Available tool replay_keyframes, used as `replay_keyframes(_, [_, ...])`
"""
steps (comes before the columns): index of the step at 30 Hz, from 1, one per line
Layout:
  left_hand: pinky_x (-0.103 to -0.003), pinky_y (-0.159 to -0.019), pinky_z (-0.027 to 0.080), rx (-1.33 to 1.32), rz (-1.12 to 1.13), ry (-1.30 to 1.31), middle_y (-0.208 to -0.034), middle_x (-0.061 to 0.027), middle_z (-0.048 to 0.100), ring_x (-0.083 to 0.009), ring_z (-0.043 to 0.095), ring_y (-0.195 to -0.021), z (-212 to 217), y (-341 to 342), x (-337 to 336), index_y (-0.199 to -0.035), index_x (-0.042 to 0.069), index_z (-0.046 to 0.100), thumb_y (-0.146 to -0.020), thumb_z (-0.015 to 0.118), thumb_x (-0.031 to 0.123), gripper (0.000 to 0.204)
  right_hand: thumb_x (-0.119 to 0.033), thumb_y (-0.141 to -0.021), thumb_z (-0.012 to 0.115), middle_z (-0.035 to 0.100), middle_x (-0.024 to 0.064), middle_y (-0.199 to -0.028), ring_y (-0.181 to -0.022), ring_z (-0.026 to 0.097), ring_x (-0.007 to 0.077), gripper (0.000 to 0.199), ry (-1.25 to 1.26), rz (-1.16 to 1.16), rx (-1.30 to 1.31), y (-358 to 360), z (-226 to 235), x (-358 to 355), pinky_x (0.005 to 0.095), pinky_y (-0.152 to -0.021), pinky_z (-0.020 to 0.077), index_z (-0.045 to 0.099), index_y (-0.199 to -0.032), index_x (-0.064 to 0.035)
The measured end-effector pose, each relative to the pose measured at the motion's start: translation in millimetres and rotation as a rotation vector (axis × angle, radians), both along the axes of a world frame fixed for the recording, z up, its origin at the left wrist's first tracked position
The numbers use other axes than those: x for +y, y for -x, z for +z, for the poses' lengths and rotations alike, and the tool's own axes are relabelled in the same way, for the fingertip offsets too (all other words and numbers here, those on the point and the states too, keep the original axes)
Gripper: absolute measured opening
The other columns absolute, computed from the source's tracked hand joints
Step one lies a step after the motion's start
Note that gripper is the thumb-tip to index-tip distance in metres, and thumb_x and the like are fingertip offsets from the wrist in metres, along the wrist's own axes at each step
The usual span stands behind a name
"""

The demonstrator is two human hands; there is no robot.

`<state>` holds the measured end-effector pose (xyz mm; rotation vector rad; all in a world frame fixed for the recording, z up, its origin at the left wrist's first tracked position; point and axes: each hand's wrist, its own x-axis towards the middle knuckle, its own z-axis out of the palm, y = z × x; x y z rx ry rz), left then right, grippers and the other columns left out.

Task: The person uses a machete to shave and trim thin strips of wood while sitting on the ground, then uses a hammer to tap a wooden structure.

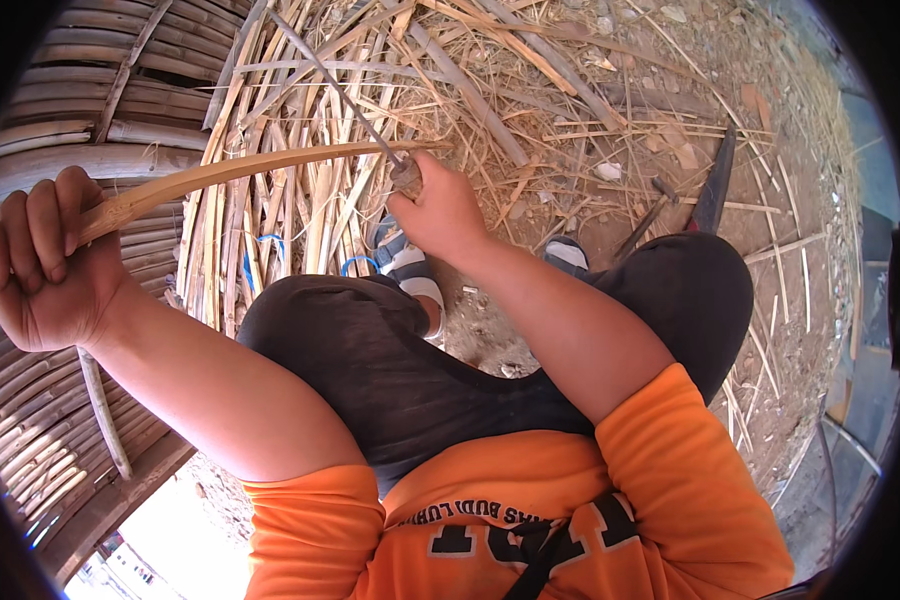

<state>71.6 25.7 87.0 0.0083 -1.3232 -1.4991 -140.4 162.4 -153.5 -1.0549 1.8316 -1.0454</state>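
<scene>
My left hand [60,265] is closed around a long, pale split-bamboo strip [230,170], raised at the far left. The strip bows slightly as it runs rightward, its narrow end reaching my right hand [440,210]. That hand grips the short handle of a long, thin-bladed knife [345,95], whose blade points up and to the left. Blade and strip cross just beside the handle, with my right thumb close to the strip. Whether the edge is biting into the bamboo cannot be made out.
Split bamboo strips [210,240] lie heaped beyond my knees. Slatted bamboo [60,90] stands along the left. A dark, flat, blade-like tool [715,185] and a hammer-like tool [645,222] rest by my right knee. Shavings and sticks litter the dirt ground [660,145] around my sandalled feet.
</scene>
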Motion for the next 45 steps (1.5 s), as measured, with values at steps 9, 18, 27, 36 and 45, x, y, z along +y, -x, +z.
replay_keyframes(9, [-0.022, -0.056, 0.030, 0.028, -0.035, 0.017, -0.053, 0.0095, 0.035, -0.0047, 0.032, -0.044, -1, 2, 0, -0.120, 0.001, 0.057, -0.091, 0.052, 0.006, 0.030, -0.024, -0.079, 0.070, 0.070, 0.0279, -0.103, -0.101, 0.068, 0.0421, 0.043, -0.410, -0.027, 0.185, 26, -110, 43, 0.0478, -0.088, 0.0541, 0.064, -0.112, 0.0023])
replay_keyframes(18, [-0.030, -0.067, 0.034, -0.145, 0.542, -0.034, -0.090, -0.0102, 0.041, -0.0199, 0.041, -0.074, 8, 38, 17, -0.131, -0.006, 0.045, -0.101, 0.050, 0.040, 0.055, -0.024, -0.079, 0.069, 0.069, 0.0288, -0.100, -0.100, 0.067, 0.0446, 0.038, -0.357, -0.034, 0.201, 30, -117, 45, 0.0494, -0.089, 0.0530, 0.063, -0.105, 0.0027])
replay_keyframes(27, [-0.030, -0.050, 0.028, -0.034, 1.078, -0.095, -0.070, -0.0039, 0.034, -0.0162, 0.030, -0.054, 10, 74, 30, -0.096, 0.002, 0.044, -0.101, 0.050, 0.036, 0.035, -0.023, -0.083, 0.071, 0.071, 0.0257, -0.099, -0.095, 0.069, 0.0438, 0.038, -0.252, -0.153, 0.120, 17, -77, 34, 0.0516, -0.084, 0.0546, 0.062, -0.113, -0.0017])
replay_keyframes(36, [-0.034, -0.049, 0.034, -0.103, 1.190, -0.122, -0.065, -0.0062, 0.036, -0.0192, 0.032, -0.053, -1, 84, 19, -0.081, 0.008, 0.034, -0.091, 0.044, 0.008, 0.015, -0.023, -0.081, 0.071, 0.071, 0.0258, -0.097, -0.095, 0.069, 0.0435, 0.041, -0.270, -0.042, 0.186, 10, -95, 33, 0.0504, -0.082, 0.0551, 0.062, -0.114, -0.0003])
replay_keyframes(45, [-0.032, -0.048, 0.025, -0.107, 1.273, -0.084, -0.064, -0.0034, 0.023, -0.0176, 0.021, -0.053, -2, 97, 20, -0.076, 0.010, 0.027, -0.088, 0.046, 0.008, 0.022, -0.023, -0.078, 0.068, 0.070, 0.0296, -0.106, -0.103, 0.068, 0.0426, 0.045, -0.559, 0.157, 0.255, 43, -140, 53, 0.0465, -0.090, 0.0541, 0.065, -0.114, 0.0046])
